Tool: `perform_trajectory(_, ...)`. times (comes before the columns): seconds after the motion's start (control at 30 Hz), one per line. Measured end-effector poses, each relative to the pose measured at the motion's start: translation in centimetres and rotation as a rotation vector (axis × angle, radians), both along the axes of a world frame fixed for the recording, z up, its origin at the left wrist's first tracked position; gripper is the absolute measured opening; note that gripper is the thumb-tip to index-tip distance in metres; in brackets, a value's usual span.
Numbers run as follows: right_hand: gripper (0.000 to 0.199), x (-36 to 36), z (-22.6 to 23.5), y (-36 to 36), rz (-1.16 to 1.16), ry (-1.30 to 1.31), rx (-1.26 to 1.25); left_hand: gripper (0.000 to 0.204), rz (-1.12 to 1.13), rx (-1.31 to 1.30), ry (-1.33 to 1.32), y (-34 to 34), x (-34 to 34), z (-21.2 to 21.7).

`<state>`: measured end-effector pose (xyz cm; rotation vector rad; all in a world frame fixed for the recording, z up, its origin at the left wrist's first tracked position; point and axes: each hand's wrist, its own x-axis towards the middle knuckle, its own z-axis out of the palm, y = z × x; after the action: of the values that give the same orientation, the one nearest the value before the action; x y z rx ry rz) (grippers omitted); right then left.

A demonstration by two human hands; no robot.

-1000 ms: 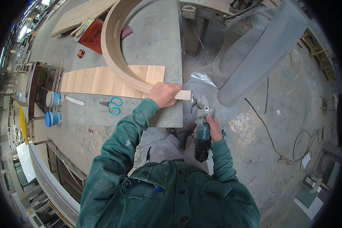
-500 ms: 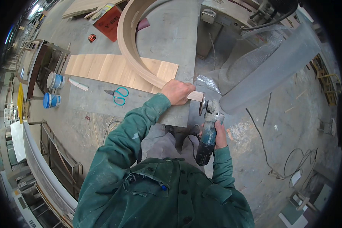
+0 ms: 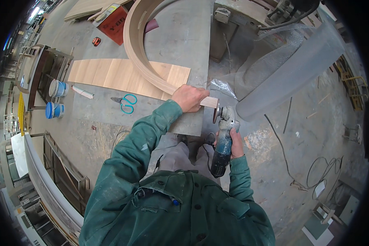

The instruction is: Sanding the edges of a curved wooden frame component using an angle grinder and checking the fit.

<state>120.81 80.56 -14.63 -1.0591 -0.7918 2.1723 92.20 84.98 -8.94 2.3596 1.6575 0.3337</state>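
A curved wooden band [image 3: 135, 53] exits the top edge near 11 o'clock, partly masked by the left hand [image 3: 190, 98]. The angle grinder [image 3: 223, 148] conceals much of the right hand [image 3: 236, 145]; whether its disc [image 3: 215, 114] touches the band is unclear. Background clutter [image 3: 8, 76] blurs between 9 and 10 o'clock.

A grey desk [image 3: 176, 43] bears a long panel [image 3: 96, 74] of pale wood, with a curved wooden band [image 3: 132, 39] crossing over it. Teal-handled scissors [image 3: 128, 108] and a pale rolled tube [image 3: 82, 92] lie near the panel's closer edge, while an orange tape measure [image 3: 96, 41], a red box [image 3: 112, 33] and a maroon roll [image 3: 151, 25] sit beyond its far side.
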Motion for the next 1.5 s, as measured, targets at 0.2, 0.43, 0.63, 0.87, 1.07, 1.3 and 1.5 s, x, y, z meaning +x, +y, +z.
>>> perform_trajectory(0.2,0.041,0.2,-1.3,0.1,-0.009,0.070,-0.100,0.024,-0.001,-0.001,0.049,0.1,0.1,0.1)
perform_trajectory(0.43,0.047,0.1,-3.7,0.3,-0.002,-0.015,-0.106,0.020,-0.007,-0.022,0.062,0.2,0.1,-0.1)
perform_trajectory(0.63,0.042,0.1,-5.2,0.7,-0.008,0.022,-0.126,0.018,0.010,-0.038,0.036,0.2,0.5,0.4)
perform_trajectory(0.87,0.044,0.0,-6.7,0.9,-0.027,-0.006,-0.144,0.019,0.009,-0.026,0.036,0.3,0.3,-0.1)
perform_trajectory(1.07,0.046,-0.1,-7.9,1.0,-0.054,-0.031,-0.180,0.019,0.017,-0.048,0.048,0.3,0.3,0.1)
perform_trajectory(1.3,0.043,0.1,-8.6,0.7,-0.069,-0.033,-0.199,0.020,0.025,-0.049,0.041,0.3,0.4,0.3)
perform_trajectory(1.5,0.045,-0.2,-7.4,0.7,-0.056,-0.034,-0.160,0.019,0.030,-0.045,0.051,0.2,0.2,0.0)
